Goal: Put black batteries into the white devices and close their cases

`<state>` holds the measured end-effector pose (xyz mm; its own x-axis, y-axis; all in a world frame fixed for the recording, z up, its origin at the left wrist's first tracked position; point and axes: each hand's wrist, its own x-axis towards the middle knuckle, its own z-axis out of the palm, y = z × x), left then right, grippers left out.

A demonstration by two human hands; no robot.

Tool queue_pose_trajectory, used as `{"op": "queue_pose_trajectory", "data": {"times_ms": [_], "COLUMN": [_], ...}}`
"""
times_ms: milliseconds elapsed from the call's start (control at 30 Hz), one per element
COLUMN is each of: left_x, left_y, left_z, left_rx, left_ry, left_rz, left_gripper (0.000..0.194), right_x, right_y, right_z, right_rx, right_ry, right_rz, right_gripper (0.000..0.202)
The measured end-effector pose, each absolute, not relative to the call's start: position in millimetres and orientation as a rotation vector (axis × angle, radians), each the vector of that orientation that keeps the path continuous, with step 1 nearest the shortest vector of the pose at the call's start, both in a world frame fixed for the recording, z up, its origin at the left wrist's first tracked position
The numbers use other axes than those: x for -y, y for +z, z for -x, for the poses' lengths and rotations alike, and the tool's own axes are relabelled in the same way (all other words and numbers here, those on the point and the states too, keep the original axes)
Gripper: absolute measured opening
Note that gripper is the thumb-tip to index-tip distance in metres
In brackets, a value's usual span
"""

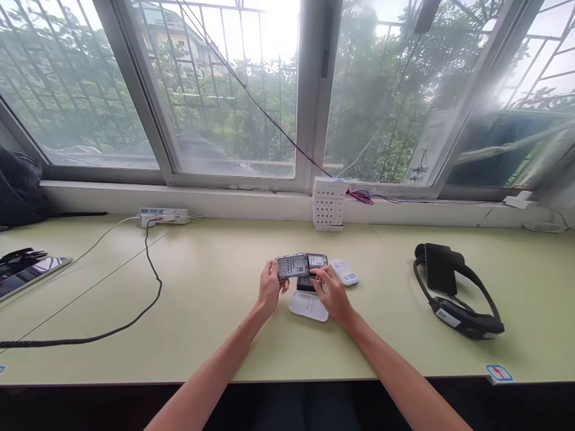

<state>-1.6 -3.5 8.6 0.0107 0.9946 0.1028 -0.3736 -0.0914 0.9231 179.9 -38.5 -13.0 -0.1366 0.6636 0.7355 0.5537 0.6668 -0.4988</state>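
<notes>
My left hand (269,286) is closed on the left end of a small opened electronic device (293,266), its labelled inner side facing up. At its right end my right hand (333,291) has thumb and fingers pinched together; whatever they hold is too small to make out. Just behind the right fingers shows a second labelled device (317,260), partly covered. A black battery-like block (305,284) lies below the held device, partly hidden by it. Nearer to me is a white rounded cover (308,306). To the right of the hands lies a white rounded device (345,272) with printed labels.
A black headset with a strap (458,293) rests on the right of the table (215,311). White stacked boxes (328,205) stand by the window. A power strip (164,215) with a dark cable (153,299) and a tablet (33,275) are on the left.
</notes>
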Motion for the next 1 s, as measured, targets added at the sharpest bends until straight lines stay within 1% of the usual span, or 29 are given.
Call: {"op": "queue_pose_trajectory", "data": {"times_ms": [200,633,1000], "left_x": [2.0,2.9,2.2], "left_y": [10.0,9.8,9.4], "left_z": [3.9,3.8,4.0], "left_rx": [-0.860,-0.871,-0.866], "left_ry": [1.471,1.462,1.461], "left_rz": [-0.986,-0.979,-0.970], "left_gripper": [0.033,0.030,0.030], "right_x": [36.2,35.4,35.7], "right_y": [-12.4,-12.5,-10.5], "right_z": [-183.4,-183.4,-184.6], "right_rx": [1.749,1.864,1.893], "right_ry": [0.124,0.136,0.182], "right_rz": [1.048,1.087,1.114], "right_gripper": [0.017,0.017,0.028]}}
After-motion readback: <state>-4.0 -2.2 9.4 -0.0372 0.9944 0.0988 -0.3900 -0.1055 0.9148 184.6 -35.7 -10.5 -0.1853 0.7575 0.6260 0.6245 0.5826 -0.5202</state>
